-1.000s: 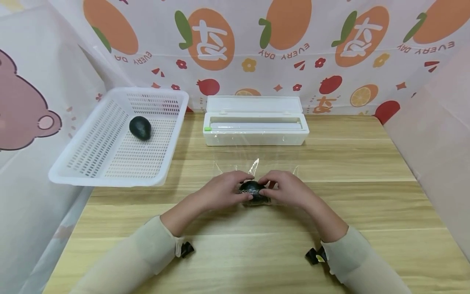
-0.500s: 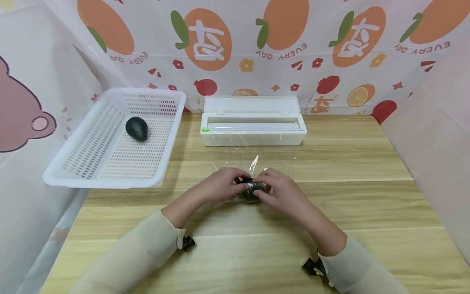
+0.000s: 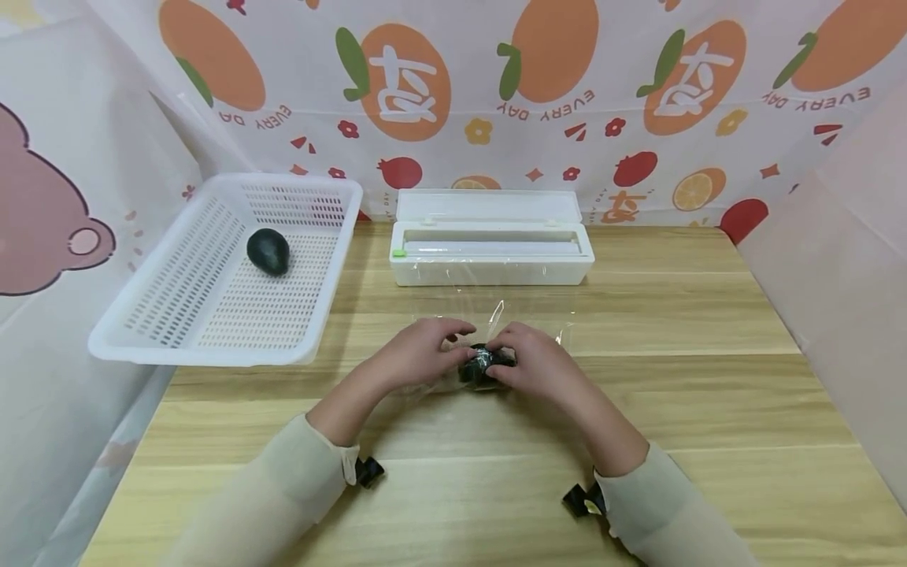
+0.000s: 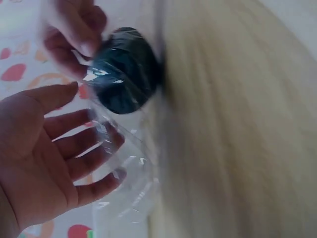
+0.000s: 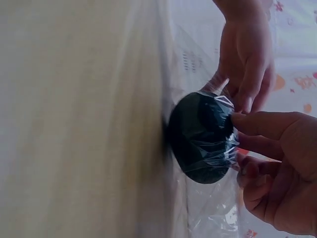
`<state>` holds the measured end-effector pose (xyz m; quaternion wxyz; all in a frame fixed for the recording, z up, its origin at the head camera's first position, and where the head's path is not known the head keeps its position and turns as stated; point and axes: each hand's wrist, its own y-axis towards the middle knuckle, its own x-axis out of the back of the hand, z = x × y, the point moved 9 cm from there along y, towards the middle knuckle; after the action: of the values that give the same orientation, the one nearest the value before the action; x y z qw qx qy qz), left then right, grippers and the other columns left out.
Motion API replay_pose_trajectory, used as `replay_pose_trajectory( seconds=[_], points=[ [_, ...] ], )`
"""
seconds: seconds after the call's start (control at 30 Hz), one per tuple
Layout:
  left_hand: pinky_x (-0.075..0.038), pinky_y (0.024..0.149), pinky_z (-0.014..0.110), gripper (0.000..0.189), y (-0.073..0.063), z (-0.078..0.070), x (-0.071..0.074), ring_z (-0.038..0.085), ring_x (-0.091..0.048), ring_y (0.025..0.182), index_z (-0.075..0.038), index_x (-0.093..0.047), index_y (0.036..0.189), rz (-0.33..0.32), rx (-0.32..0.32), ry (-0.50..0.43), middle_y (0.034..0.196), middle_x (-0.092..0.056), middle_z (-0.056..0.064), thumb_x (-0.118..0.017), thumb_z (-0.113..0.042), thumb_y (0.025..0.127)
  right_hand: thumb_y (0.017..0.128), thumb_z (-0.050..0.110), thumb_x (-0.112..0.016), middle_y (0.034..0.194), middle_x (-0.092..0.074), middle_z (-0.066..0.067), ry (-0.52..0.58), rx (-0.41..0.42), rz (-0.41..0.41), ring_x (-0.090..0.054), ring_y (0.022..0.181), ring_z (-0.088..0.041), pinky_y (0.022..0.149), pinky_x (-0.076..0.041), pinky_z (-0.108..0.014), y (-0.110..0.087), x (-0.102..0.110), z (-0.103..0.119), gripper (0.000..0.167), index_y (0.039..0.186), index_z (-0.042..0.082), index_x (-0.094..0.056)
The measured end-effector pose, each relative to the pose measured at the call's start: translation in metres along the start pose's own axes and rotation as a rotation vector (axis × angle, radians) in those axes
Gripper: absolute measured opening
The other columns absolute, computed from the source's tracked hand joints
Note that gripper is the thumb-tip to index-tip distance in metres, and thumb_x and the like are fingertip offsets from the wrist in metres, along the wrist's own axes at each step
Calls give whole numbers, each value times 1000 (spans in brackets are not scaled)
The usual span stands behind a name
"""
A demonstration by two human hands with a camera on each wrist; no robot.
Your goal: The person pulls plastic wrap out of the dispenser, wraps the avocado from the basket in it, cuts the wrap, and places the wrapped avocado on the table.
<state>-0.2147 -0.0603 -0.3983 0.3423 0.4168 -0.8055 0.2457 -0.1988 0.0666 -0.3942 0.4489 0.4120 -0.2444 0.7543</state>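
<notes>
A dark green avocado [image 3: 476, 373] sits on the table in front of me with clear cling film [image 4: 133, 186] stretched over it. My right hand [image 3: 534, 358] pinches the film-covered top of the avocado between thumb and fingertips. In the right wrist view, creases in the film gather at those fingertips. My left hand [image 3: 420, 356] is at the avocado's left side, its fingers spread and loosely bent behind the loose film in the left wrist view, the thumb pointing toward the fruit. From the avocado the film runs back to a white dispenser box [image 3: 489, 273].
The dispenser's lid [image 3: 489, 206] stands raised at the back, with a small green slider [image 3: 400, 253] on its left end. At the left, a white perforated basket [image 3: 201, 356] holds another avocado [image 3: 268, 252]. A fruit-print cloth [image 3: 531, 157] hangs behind the wooden table [image 3: 708, 394].
Both hands have stayed around the avocado. My left fingers have come away from it, while my right hand has shifted slightly left over its top.
</notes>
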Motion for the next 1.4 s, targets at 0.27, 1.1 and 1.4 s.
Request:
replay_pose_trajectory(
  seconds=[0.27,1.1,1.4],
  points=[
    [-52,93,43,30,-11,-25,18,24,-64,111,-11,-71,117,-173,-86,112,120,-69,5,-72,-25,90,85,23,-77,104,-70,3,100,-51,104,-63,97,-16,84,-52,-36,14,0,-14,22,106,16,-75],
    [-51,94,38,31,7,2,-8,14,-64,106,-16,-70,118,-77,-40,49,114,-71,-2,-71,-29,91,96,23,-63,126,-59,-11,441,-200,39,-65,64,-25,51,-56,-37,13,2,-15,35,129,10,-65],
    [-51,96,40,33,10,2,-9,17,-64,109,-13,-70,120,-68,-50,50,116,-71,0,-71,-30,91,96,22,-63,120,-64,-8,471,-216,-47,-66,90,-23,60,-59,-31,15,4,-20,31,124,9,-67]
  ],
)
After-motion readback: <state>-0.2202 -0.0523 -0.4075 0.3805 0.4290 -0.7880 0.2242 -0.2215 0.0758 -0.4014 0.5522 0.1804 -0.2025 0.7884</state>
